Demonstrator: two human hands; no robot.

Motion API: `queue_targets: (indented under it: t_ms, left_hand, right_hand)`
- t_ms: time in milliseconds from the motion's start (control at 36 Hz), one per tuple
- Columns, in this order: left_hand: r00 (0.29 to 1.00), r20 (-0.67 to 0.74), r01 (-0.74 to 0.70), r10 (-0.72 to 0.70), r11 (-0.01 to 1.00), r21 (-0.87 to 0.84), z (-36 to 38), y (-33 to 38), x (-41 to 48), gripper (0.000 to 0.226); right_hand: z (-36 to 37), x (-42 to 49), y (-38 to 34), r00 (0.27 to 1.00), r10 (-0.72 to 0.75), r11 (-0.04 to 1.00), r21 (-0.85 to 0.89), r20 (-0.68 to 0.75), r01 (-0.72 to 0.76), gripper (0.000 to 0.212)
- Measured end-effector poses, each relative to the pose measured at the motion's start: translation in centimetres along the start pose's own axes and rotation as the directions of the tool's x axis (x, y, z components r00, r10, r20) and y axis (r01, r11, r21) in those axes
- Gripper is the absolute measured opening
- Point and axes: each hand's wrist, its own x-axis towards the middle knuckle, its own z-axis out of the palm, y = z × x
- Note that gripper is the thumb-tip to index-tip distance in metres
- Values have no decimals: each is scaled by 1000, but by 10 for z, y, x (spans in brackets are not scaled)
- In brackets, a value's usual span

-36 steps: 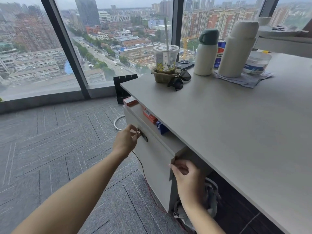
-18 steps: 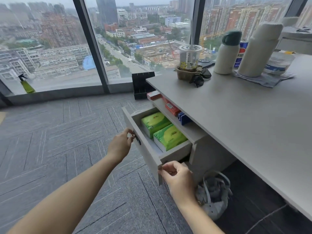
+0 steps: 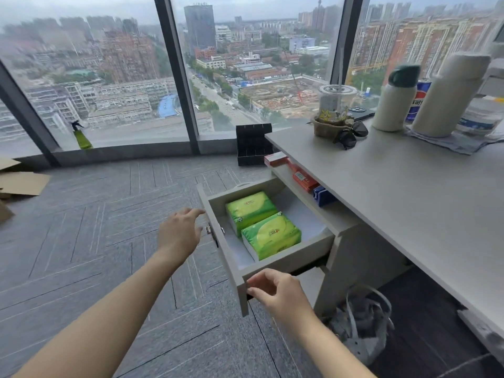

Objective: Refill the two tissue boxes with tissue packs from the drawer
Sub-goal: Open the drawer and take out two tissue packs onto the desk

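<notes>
Open drawer, centre frame, is holding two green tissue packs side by side. Desk at right is carrying two flasks, a lidded cup and sunglasses — all grouped toward the upper right.

You can't read the print on the two green plastic tissue packs lying in the open grey drawer; it is too small. The nearer pack's lower side is hidden behind the drawer's side wall. Your right hand has its fingertips curled under the drawer's corner, so whether they grip is unclear. The tall white flask partly covers the blue drinks can. The grey desk top runs off the right edge.
</notes>
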Motion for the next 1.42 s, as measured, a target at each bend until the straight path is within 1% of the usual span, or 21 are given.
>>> queue_targets:
  t_ms: [56, 111, 167, 250, 306, 361, 417, 472, 556, 611, 694, 778, 861, 889, 972, 1056, 1111, 1167, 1333, 1417]
  left_hand:
    - [994, -102, -34, 28, 997, -62, -10, 8, 1, 42]
    - [983, -169, -90, 73, 992, -93, -18, 22, 2, 41]
    - [982, -149, -139, 119, 981, -133, -22, 41, 4, 39]
    - [981, 5, -188, 193, 961, -204, -18, 72, 8, 48]
    - [969, 113, -199, 220, 965, -169, -10, 91, 13, 62]
    - [952, 216, -200, 217, 975, -98, -1, 107, 17, 77]
    - [929, 324, -173, 178, 984, -44, 10, 119, 23, 90]
    - [897, 424, -130, 124, 991, -15, 21, 124, 27, 100]
    - [839, 537, -111, 84, 994, 18, 34, 123, 34, 101]
    - [822, 565, -101, 69, 995, 25, 40, 121, 38, 105]
    - [800, 597, -71, 56, 997, 2, 44, 123, 42, 109]
    - [781, 622, -55, 56, 998, -21, 45, 128, 44, 107]
    - [775, 630, -22, 42, 999, -39, 45, 132, 45, 102]
    - [770, 636, -3, 36, 999, -54, 45, 133, 44, 100]
    - [760, 649, 79, 19, 989, -122, 46, 134, 42, 94]
    - [774, 633, 107, 21, 981, -163, 46, 133, 38, 89]
    - [799, 600, 86, 37, 981, -175, 45, 130, 37, 90]
    - [824, 565, 57, 51, 983, -172, 40, 128, 36, 95]
    - [885, 450, -35, 118, 982, -187, 7, 122, 37, 101]
    - [911, 386, -60, 144, 974, -220, -19, 118, 37, 97]
  right_hand:
    - [-14, 7, -4, 999, -31, 999, -43, 16, 32, 10]
    - [-32, 17, -9, 998, -68, 993, -96, -4, 67, 12]
    - [-48, 31, -15, 994, -103, 984, -146, -29, 98, 14]
    - [-71, 58, -24, 988, -151, 953, -272, -44, 134, 25]
    - [-82, 79, -30, 988, -154, 907, -397, -3, 140, 36]
    - [-88, 99, -33, 988, -139, 835, -529, 70, 155, 45]
    - [-90, 118, -34, 984, -83, 725, -668, 160, 170, 53]
    - [-88, 134, -33, 972, 6, 617, -766, 234, 180, 61]
    - [-84, 151, -28, 946, 113, 488, -847, 303, 213, 75]
    - [-81, 159, -23, 930, 159, 428, -872, 331, 237, 78]
    - [-77, 166, -16, 916, 214, 419, -879, 340, 228, 80]
    - [-73, 172, -13, 904, 257, 388, -893, 342, 227, 88]
    - [-69, 175, -15, 899, 277, 363, -903, 340, 230, 88]
    - [-68, 175, -15, 897, 284, 368, -903, 338, 224, 88]
    - [-63, 175, -9, 897, 297, 425, -887, 326, 181, 86]
    - [-61, 174, -5, 916, 257, 463, -871, 308, 163, 80]
    - [-64, 171, -5, 930, 219, 475, -864, 297, 164, 75]
    - [-67, 167, -8, 946, 167, 489, -857, 278, 166, 71]
    - [-80, 157, -34, 971, 11, 513, -835, 240, 200, 83]
    - [-87, 149, -58, 973, -58, 511, -830, 225, 223, 83]
